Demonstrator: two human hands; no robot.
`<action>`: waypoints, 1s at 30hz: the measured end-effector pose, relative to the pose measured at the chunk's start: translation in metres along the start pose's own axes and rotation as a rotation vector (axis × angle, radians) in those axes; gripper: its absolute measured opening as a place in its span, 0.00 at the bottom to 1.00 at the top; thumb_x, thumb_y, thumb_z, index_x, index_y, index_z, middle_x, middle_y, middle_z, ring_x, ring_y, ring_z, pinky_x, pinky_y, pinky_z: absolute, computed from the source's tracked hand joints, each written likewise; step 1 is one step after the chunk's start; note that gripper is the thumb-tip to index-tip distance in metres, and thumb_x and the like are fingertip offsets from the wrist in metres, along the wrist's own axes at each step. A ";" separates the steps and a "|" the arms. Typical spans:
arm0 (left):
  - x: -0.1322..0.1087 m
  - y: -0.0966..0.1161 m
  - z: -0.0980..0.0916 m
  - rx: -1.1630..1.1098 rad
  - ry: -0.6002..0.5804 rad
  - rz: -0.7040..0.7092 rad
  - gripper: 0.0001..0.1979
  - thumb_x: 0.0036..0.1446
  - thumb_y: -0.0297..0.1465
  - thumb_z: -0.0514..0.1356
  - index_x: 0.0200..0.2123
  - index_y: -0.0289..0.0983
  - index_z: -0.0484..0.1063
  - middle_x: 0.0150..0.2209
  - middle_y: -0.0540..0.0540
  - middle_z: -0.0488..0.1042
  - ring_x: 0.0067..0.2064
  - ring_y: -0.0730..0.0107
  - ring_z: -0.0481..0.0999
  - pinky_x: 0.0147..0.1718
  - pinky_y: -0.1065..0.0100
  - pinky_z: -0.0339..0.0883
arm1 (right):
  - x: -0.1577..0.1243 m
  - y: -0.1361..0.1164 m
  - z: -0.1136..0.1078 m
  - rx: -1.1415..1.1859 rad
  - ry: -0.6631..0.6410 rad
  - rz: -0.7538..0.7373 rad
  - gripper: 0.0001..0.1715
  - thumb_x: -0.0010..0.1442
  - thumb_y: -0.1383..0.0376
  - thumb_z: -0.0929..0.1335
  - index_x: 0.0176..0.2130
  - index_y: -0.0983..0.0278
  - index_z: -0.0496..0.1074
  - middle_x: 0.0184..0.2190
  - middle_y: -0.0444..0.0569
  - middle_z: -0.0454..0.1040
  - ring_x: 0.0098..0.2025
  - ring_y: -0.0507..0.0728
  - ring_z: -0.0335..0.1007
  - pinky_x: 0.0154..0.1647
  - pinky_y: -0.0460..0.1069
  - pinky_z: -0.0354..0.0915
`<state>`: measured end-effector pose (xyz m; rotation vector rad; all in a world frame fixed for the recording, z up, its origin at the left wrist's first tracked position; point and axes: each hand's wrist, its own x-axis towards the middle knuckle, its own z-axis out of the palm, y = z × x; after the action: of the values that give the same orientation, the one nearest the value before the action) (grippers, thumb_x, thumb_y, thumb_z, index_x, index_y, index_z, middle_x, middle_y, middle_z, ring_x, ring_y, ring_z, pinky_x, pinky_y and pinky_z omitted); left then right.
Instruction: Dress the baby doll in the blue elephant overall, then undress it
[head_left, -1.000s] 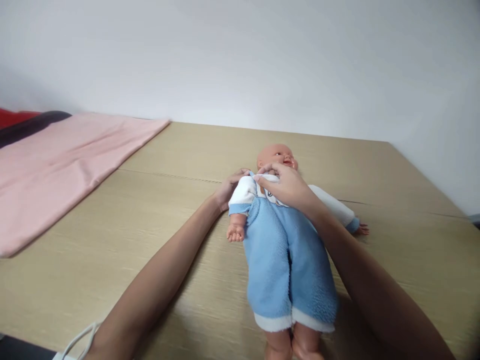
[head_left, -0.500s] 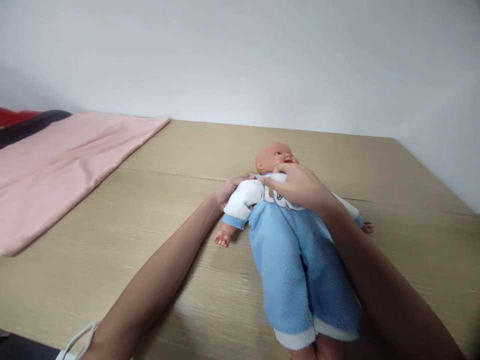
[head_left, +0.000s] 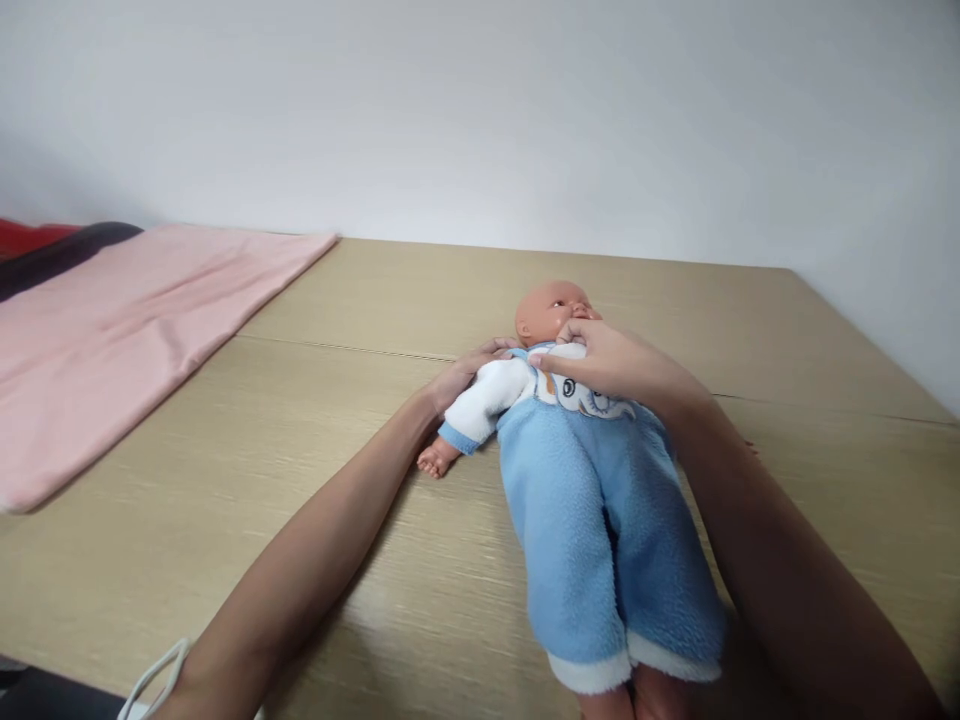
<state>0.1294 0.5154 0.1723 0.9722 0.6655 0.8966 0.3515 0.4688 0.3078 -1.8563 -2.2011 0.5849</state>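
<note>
A baby doll [head_left: 553,312] lies on its back on the wooden table, head away from me. It wears a fleecy outfit [head_left: 570,490] with light blue trousers, white sleeves and a printed animal bib. My left hand [head_left: 469,368] curls round the shoulder on the left, fingertips at the blue-edged collar. Over the upper chest, just under the chin, my right hand [head_left: 611,358] pinches the neckline between bent fingers and thumb. It covers part of the bib and the far shoulder. My right forearm hides most of the doll's arm on that side.
A pink cloth [head_left: 142,340] lies spread on the left of the table [head_left: 360,480]. Behind it are a dark rolled edge [head_left: 82,250] and something red [head_left: 30,237]. A white wall [head_left: 480,120] rises behind. A white cord [head_left: 161,672] hangs by my left forearm.
My right hand has shifted slightly right, baring more of the bib's print. The doll's arm on the left has swung outward a little, towards my left forearm. My left hand stays by the shoulder.
</note>
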 end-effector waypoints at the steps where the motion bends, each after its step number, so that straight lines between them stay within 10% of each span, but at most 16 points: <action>1: 0.000 -0.001 0.000 -0.012 -0.006 0.030 0.18 0.54 0.38 0.78 0.46 0.41 0.83 0.45 0.45 0.84 0.47 0.58 0.82 0.52 0.59 0.77 | -0.001 0.001 -0.001 -0.004 -0.017 -0.005 0.24 0.71 0.44 0.73 0.35 0.59 0.75 0.38 0.49 0.82 0.41 0.62 0.75 0.41 0.55 0.61; 7: -0.006 0.010 0.000 0.157 -0.017 0.213 0.11 0.62 0.35 0.75 0.46 0.40 0.83 0.50 0.44 0.82 0.55 0.59 0.80 0.57 0.63 0.73 | -0.001 0.000 0.002 -0.011 -0.008 -0.069 0.24 0.72 0.44 0.73 0.38 0.59 0.83 0.41 0.52 0.87 0.45 0.67 0.81 0.44 0.55 0.65; 16: -0.029 0.057 -0.019 0.700 -0.096 -0.071 0.33 0.50 0.39 0.85 0.51 0.43 0.71 0.41 0.49 0.80 0.39 0.62 0.76 0.37 0.64 0.64 | 0.002 0.007 0.008 -0.103 0.103 -0.042 0.18 0.73 0.51 0.72 0.44 0.60 0.85 0.49 0.57 0.89 0.50 0.70 0.82 0.46 0.56 0.68; 30: -0.031 0.066 -0.017 0.810 -0.141 -0.066 0.19 0.55 0.39 0.81 0.50 0.43 0.91 0.50 0.43 0.91 0.50 0.51 0.85 0.47 0.66 0.73 | 0.003 0.021 -0.002 0.003 -0.062 -0.065 0.28 0.71 0.39 0.72 0.38 0.59 0.85 0.44 0.54 0.90 0.46 0.69 0.85 0.49 0.59 0.74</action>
<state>0.0786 0.5133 0.2271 1.7020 0.9570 0.4782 0.3707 0.4746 0.3007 -1.7804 -2.2886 0.6409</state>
